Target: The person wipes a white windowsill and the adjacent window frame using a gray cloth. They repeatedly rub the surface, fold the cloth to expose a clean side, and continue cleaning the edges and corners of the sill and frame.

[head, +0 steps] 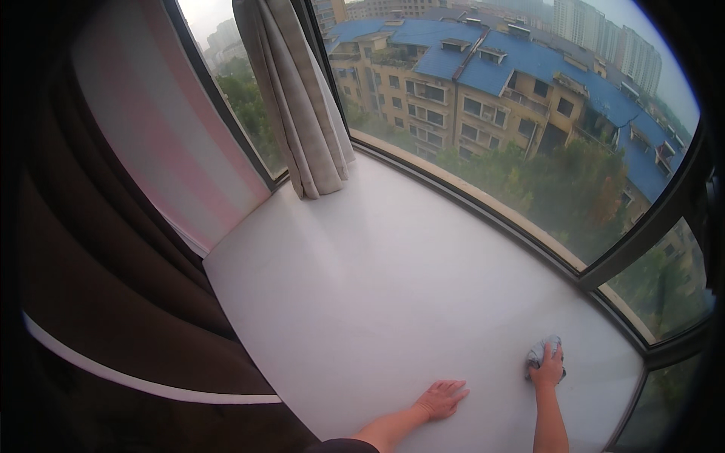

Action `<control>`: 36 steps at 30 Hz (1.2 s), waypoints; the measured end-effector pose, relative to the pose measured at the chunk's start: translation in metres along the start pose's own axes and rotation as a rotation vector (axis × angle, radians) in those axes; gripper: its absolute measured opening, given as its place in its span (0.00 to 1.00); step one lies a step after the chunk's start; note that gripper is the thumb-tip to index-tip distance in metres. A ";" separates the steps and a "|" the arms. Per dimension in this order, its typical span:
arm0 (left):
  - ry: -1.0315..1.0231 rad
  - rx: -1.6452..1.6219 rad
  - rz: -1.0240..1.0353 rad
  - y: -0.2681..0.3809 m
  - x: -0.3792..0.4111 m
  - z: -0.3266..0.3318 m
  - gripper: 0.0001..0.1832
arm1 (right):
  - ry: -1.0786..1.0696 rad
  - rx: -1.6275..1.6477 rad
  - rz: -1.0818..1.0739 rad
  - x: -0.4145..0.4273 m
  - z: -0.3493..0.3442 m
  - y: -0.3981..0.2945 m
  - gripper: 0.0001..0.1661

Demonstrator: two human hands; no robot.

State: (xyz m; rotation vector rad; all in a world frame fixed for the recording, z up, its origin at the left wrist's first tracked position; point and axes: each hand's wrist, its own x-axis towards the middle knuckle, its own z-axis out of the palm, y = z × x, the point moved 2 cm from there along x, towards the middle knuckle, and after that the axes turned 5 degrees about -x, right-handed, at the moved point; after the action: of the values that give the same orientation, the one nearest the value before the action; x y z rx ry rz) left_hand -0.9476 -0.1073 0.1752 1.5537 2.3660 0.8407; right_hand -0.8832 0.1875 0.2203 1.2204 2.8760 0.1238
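Beneath the windows lies a broad white window sill (396, 283) with a smooth surface. My right hand (547, 371) grips a crumpled grey-blue cloth (544, 348) and presses it on the sill, near the window side at the lower right. To its left, my left hand (443, 400) rests on the sill, fingers spread and holding nothing. The part of the cloth under my right palm is hidden.
A beige curtain (306, 113) hangs at the far corner, its hem at the sill. Dark window frames (470, 209) edge the right side. At left are a pink-striped wall (164, 124) and a dark brown curtain (124, 255) beside the sill's edge.
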 end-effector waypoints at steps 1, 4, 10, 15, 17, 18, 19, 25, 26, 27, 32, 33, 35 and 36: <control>0.013 -0.012 0.008 -0.003 -0.001 0.001 0.22 | 0.050 0.023 -0.019 -0.018 0.003 -0.001 0.47; 0.054 -0.082 0.017 -0.001 -0.006 0.006 0.20 | 0.170 0.034 0.117 -0.079 0.022 0.017 0.46; -0.277 -0.702 0.036 -0.031 -0.020 -0.044 0.14 | -0.093 -0.002 0.800 -0.103 0.042 0.092 0.46; 0.168 -0.604 -0.087 -0.171 -0.117 -0.196 0.12 | -0.070 -0.085 0.562 -0.046 -0.002 -0.085 0.41; 0.387 -0.452 -0.245 -0.225 -0.177 -0.268 0.09 | -0.008 -0.045 0.400 -0.016 -0.017 -0.184 0.39; 0.540 -0.403 -0.349 -0.249 -0.207 -0.294 0.09 | 0.008 -0.024 0.292 -0.007 -0.032 -0.244 0.40; 0.653 -0.323 -0.414 -0.271 -0.237 -0.319 0.08 | 0.035 -0.030 0.186 0.003 -0.042 -0.303 0.41; 1.085 -0.205 -0.688 -0.322 -0.413 -0.383 0.11 | 0.207 0.129 -0.649 -0.018 -0.079 -0.655 0.40; 1.127 -0.242 -0.727 -0.320 -0.428 -0.383 0.12 | 0.136 0.109 -0.735 -0.038 -0.089 -0.702 0.39; 1.166 -0.281 -0.763 -0.316 -0.440 -0.380 0.12 | 0.134 0.138 -0.825 -0.057 -0.094 -0.743 0.38; 1.192 -0.313 -0.891 -0.289 -0.473 -0.364 0.11 | 0.101 0.277 -1.382 -0.193 -0.100 -0.891 0.19; 1.145 -0.265 -0.885 -0.286 -0.471 -0.366 0.11 | 0.083 0.244 -1.443 -0.216 -0.102 -0.901 0.19; 1.062 -0.152 -0.867 -0.278 -0.464 -0.377 0.10 | 0.054 0.166 -1.494 -0.241 -0.110 -0.903 0.19; 1.081 -0.150 -0.859 -0.278 -0.463 -0.380 0.10 | 0.100 0.177 -1.503 -0.247 -0.113 -0.900 0.19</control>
State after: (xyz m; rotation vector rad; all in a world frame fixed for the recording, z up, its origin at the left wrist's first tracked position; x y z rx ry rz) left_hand -1.1347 -0.7336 0.2658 -0.2168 3.0115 1.7637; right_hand -1.3625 -0.6204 0.2577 -1.1121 3.0233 -0.1053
